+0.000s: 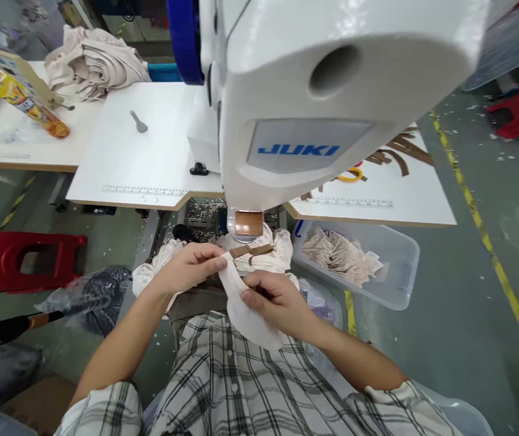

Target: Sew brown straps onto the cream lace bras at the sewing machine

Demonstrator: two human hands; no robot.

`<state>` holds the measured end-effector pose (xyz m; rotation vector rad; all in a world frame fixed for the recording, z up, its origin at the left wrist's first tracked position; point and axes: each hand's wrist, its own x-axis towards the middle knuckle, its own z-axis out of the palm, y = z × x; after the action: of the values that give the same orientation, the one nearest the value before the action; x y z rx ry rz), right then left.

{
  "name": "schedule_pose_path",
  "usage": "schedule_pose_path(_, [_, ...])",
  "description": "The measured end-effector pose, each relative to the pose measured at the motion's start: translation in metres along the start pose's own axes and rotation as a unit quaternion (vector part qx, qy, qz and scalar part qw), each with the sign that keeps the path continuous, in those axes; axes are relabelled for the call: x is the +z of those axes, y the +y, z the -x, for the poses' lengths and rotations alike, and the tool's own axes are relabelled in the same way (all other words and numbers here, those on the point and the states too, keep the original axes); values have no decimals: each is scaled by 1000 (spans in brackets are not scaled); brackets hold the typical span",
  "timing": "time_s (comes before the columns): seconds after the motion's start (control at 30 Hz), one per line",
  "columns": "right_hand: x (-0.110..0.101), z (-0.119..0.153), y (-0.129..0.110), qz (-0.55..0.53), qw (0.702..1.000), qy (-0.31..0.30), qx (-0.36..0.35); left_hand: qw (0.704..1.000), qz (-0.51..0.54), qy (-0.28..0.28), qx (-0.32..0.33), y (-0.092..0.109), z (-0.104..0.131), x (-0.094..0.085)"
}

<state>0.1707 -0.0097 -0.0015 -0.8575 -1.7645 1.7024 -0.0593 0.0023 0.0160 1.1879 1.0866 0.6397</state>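
Between my hands hangs a white fabric piece (245,315) with a curved lower edge, in front of my plaid shirt. My left hand (195,265) pinches its upper left corner, beside a brown strap (257,249) with a small slider. My right hand (277,300) is closed on the fabric's upper edge, thumb against the fingers. Just beyond is the sewing machine (295,145), its head standing over the work area. Under it lies a pile of cream patterned fabric (281,245), partly hidden by my hands.
A clear plastic bin (399,266) with beige fabric pieces (341,257) stands at right. Brown strips (399,151) and yellow-handled scissors (350,175) lie on the white table (150,157). At left are folded fabric (95,63), a drink bottle (32,100) and a red stool (23,260).
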Motion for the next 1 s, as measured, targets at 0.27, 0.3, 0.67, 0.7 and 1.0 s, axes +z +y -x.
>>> schedule_pose_path(0.27, [47, -81, 30, -407, 902, 37, 140, 981, -145, 121, -34, 8, 35, -25])
schedule_pose_path(0.3, [49, -86, 34, -411, 899, 64, 136, 974, -187, 125, -33, 4, 34, -26])
schedule_pose_path(0.67, [41, -62, 102, 179, 955, 201, -126, 963, 25, 264, -40, -78, -9, 23])
schedule_pose_path(0.7, [38, -59, 102, 202, 951, 195, -125, 959, 46, 278, -33, -82, -13, 27])
schedule_pose_path(1.0, [7, -46, 82, 231, 948, 189, -109, 957, -18, 288, -19, -61, -10, 38])
